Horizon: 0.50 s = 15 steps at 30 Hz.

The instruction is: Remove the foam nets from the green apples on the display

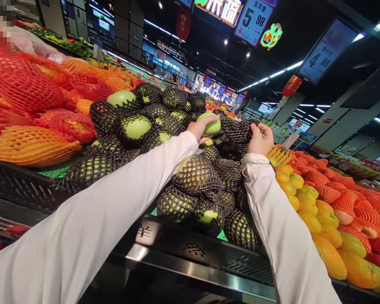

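Observation:
My left hand point(197, 128) is wrapped round a bare green apple point(213, 126), thumb on top, above the heap of fruit. To its right my right hand point(260, 140) pinches the end of a black foam net sleeve point(236, 128), which stretches from the apple's side toward my fingers. Whether the sleeve still covers part of the apple cannot be made out. Below and around both hands lie several green apples point(136, 126) in black foam nets, some with their skin partly bare. They are piled in a black crate point(209, 249).
Left of the apples are large fruits in red and orange nets point(39, 145). Yellow mangoes point(327, 251) and fruit in red-orange foam nets point(345, 202) lie on the right. Overhead hang price signs point(327, 50). A metal rail point(190, 270) runs along the display front.

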Available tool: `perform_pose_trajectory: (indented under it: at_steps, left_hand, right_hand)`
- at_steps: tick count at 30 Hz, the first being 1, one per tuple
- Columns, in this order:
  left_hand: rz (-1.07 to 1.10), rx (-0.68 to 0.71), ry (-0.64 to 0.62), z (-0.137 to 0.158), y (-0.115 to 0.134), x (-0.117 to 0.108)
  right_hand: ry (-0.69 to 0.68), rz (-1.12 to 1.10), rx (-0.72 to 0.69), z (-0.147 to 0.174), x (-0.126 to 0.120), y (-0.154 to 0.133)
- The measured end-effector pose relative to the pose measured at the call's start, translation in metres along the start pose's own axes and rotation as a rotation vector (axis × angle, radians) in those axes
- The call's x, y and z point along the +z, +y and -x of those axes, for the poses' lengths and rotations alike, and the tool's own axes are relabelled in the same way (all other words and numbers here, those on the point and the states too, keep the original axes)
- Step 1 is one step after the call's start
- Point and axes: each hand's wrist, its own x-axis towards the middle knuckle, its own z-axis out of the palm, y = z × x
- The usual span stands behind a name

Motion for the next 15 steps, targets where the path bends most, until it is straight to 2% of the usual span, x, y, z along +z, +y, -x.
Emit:
perform_pose_trajectory:
  at_steps: [5, 9, 12, 15]
  left_hand:
    - [0.036, 0.133, 0.127, -0.004, 0.000, 0.000]
    - [0.081, 0.173, 0.208, -0.002, 0.002, -0.002]
    - [0.050, 0.166, 0.269, 0.001, 0.004, -0.002]
    - [-0.012, 0.157, 0.237, 0.005, 0.007, -0.002]
  right_hand:
    - [-0.048, -0.070, -0.113, 0.007, 0.001, 0.004]
    - [-0.087, -0.114, -0.146, 0.007, 0.000, 0.007]
    - [-0.070, -0.176, -0.134, 0.001, 0.001, 0.013]
    - [-0.048, -0.219, -0.058, -0.004, 0.003, 0.019]
